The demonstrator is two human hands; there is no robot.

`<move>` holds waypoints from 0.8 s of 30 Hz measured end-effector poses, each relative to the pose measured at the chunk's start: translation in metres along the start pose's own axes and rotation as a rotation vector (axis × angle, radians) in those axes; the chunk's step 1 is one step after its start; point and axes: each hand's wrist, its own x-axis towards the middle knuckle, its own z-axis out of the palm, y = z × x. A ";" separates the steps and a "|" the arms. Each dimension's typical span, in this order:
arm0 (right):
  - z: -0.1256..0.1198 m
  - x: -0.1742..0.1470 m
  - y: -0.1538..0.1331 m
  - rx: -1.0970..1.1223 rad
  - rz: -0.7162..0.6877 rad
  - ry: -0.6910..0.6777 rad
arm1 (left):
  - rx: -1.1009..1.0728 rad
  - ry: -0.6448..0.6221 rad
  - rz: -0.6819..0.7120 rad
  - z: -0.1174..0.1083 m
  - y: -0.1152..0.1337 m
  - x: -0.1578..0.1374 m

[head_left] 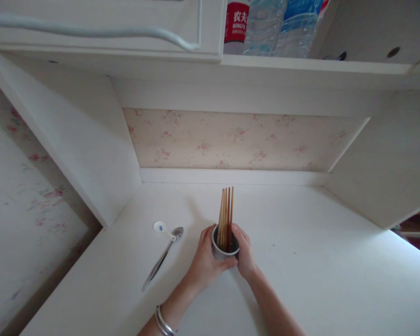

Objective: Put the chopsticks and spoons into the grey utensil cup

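A grey cup (pixel 221 254) stands in the middle of the white surface with several wooden chopsticks (pixel 226 219) upright in it, leaning slightly. My left hand (pixel 208 259) is wrapped round the cup's left side, its thumb across the front. On the opposite side my right hand (pixel 244 249) closes round the cup, fingers partly hidden behind it. Left of my hands lie a long-handled metal spoon (pixel 165 254) and a small white spoon (pixel 163 228) with a blue mark, whose handle meets the metal spoon near its bowl. The bottom of the cup is hidden by my hands.
White side panels (pixel 80 135) stand left and right of the surface (pixel 283 280). A shelf (pixel 301 65) runs above it, holding several plastic bottles (pixel 266 25). A cabinet door with a long handle (pixel 91 30) hangs at upper left. Flowered wallpaper (pixel 210 140) covers the back.
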 end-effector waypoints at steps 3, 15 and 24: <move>0.000 0.000 0.001 0.001 -0.024 0.009 | 0.168 0.004 -0.067 -0.020 0.008 -0.012; -0.002 0.001 0.002 -0.020 -0.067 -0.013 | 1.273 -0.039 -0.330 -0.119 0.001 -0.035; -0.004 0.000 0.002 -0.003 -0.048 0.003 | 1.182 -0.096 -0.363 -0.093 0.003 -0.032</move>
